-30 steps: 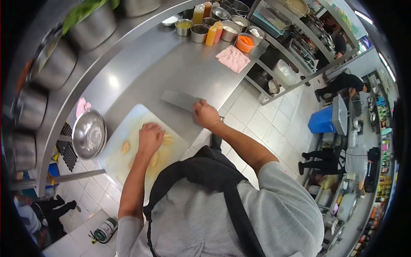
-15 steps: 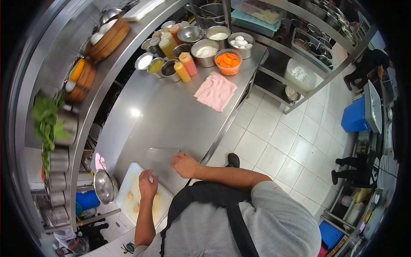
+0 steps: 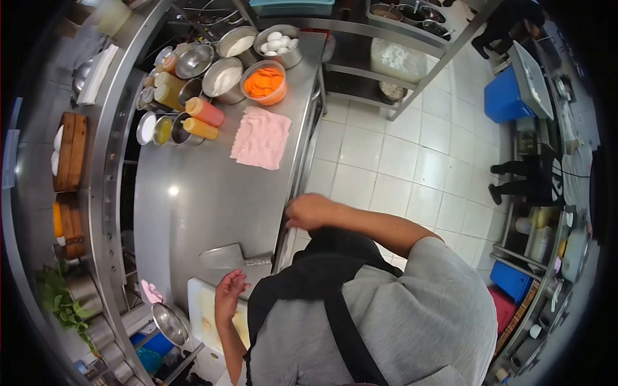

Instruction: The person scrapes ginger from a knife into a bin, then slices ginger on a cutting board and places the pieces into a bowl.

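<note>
A wide-bladed cleaver (image 3: 222, 257) lies flat on the steel table (image 3: 187, 219), its handle towards the front edge. Neither hand touches it. My left hand (image 3: 230, 294) is raised above the white cutting board (image 3: 198, 302), palm up, with loosely bent fingers apart and nothing visible in them. Pale pieces on the board are mostly hidden by my arm. My right hand (image 3: 310, 211) hangs at the table's front edge, back of the hand up. Its fingers curl under and are mostly hidden.
Farther along the table are a pink cloth (image 3: 261, 138), a tub of sliced carrots (image 3: 264, 83), a pot of eggs (image 3: 278, 46), and several squeeze bottles (image 3: 205, 112). A metal bowl (image 3: 170, 323) sits beyond the board. A shelf (image 3: 106, 161) runs along the left.
My right hand has let go of the cleaver, which now lies on the table, and has moved to the front edge. My left hand's fingers have turned upward. The view has shifted.
</note>
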Available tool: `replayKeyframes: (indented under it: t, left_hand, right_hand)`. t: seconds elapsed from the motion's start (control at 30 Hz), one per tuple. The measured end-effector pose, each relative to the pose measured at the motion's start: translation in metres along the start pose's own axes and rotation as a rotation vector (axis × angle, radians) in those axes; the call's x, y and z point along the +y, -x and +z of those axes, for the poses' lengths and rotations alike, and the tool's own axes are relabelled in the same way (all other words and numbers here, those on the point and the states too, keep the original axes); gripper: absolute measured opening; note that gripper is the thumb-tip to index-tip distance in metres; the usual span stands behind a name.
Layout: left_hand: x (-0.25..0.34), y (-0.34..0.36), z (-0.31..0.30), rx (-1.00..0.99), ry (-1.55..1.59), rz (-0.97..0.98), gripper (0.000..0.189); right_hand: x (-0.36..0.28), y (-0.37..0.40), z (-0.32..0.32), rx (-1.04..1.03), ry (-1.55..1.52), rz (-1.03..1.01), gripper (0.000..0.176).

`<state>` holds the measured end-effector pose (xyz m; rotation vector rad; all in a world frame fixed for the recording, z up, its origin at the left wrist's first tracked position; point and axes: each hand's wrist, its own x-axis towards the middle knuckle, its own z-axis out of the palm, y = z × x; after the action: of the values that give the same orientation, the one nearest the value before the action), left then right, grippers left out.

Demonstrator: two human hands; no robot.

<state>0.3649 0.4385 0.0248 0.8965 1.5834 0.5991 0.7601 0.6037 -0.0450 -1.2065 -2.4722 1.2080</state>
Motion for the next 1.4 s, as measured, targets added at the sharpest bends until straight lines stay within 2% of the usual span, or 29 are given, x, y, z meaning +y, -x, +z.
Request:
replayKeyframes:
  t: [0.07,0.13,0.2,0.27,0.4,0.5,0.57,0.6,0.67,0.73,0.8,0.83,1.0,1.2,1.23,1.3,1.37,1.4]
  left_hand:
    - [-0.003,0.000,-0.007,-0.188,0.043,-0.164,0.034]
    - [-0.025,0.012,-0.013,-0.241,0.046,-0.179,0.033]
    - [-0.058,0.037,-0.025,-0.197,0.243,-0.333,0.031]
    - [-0.118,0.058,-0.028,-0.123,0.153,-0.453,0.026]
    - [-0.092,0.049,0.021,-0.065,0.143,-0.530,0.025]
    - [-0.075,0.064,0.059,-0.008,0.147,-0.633,0.025]
    - [-0.064,0.070,0.088,0.029,0.166,-0.690,0.025]
    - [-0.056,0.077,0.102,0.054,0.180,-0.718,0.025]
    - [-0.046,0.092,0.134,0.118,0.226,-0.764,0.025]
    - [-0.037,0.116,0.167,0.203,0.283,-0.808,0.025]
    - [-0.029,0.139,0.202,0.292,0.343,-0.841,0.025]
    - [-0.028,0.147,0.220,0.333,0.374,-0.852,0.025]
    - [-0.024,0.156,0.281,0.475,0.488,-0.872,0.025]
    - [-0.031,0.191,0.331,0.572,0.575,-0.935,0.025]
    - [-0.036,0.199,0.338,0.584,0.588,-0.944,0.026]
    - [-0.045,0.210,0.347,0.596,0.607,-0.961,0.026]
    - [-0.083,0.230,0.355,0.612,0.632,-0.963,0.026]
    - [-0.095,0.236,0.355,0.525,0.439,-0.851,0.028]
  right_hand:
    - [0.033,0.017,-0.012,-0.154,0.112,0.230,0.032]
    - [0.060,0.028,-0.038,-0.285,0.167,0.432,0.034]
    - [0.130,0.026,-0.027,-0.090,0.135,0.434,0.038]
    - [0.180,0.008,-0.041,0.075,0.167,0.469,0.042]
    - [0.273,-0.071,-0.066,0.192,0.173,0.594,0.040]
    - [0.312,-0.123,-0.090,0.050,0.323,0.534,0.037]
    - [0.344,-0.161,-0.104,-0.002,0.504,0.474,0.043]
    - [0.360,-0.179,-0.104,-0.026,0.500,0.442,0.043]
    - [0.402,-0.215,-0.103,-0.085,0.683,0.458,0.056]
    - [0.450,-0.245,-0.101,0.042,0.571,0.369,0.066]
    - [0.506,-0.269,-0.082,0.374,0.568,0.131,0.069]
    - [0.486,-0.296,-0.082,0.363,0.559,0.076,0.069]
    - [0.487,-0.273,-0.092,0.558,0.007,-0.016,0.068]
    - [0.487,-0.236,-0.105,0.651,-0.688,0.030,0.067]
    - [0.487,-0.219,-0.110,0.659,-0.803,0.048,0.066]
    - [0.476,-0.236,-0.114,0.676,-1.027,0.096,0.066]
    - [0.489,-0.234,-0.127,0.685,-1.247,0.148,0.065]
    - [0.502,-0.235,-0.136,0.680,-1.355,0.173,0.065]
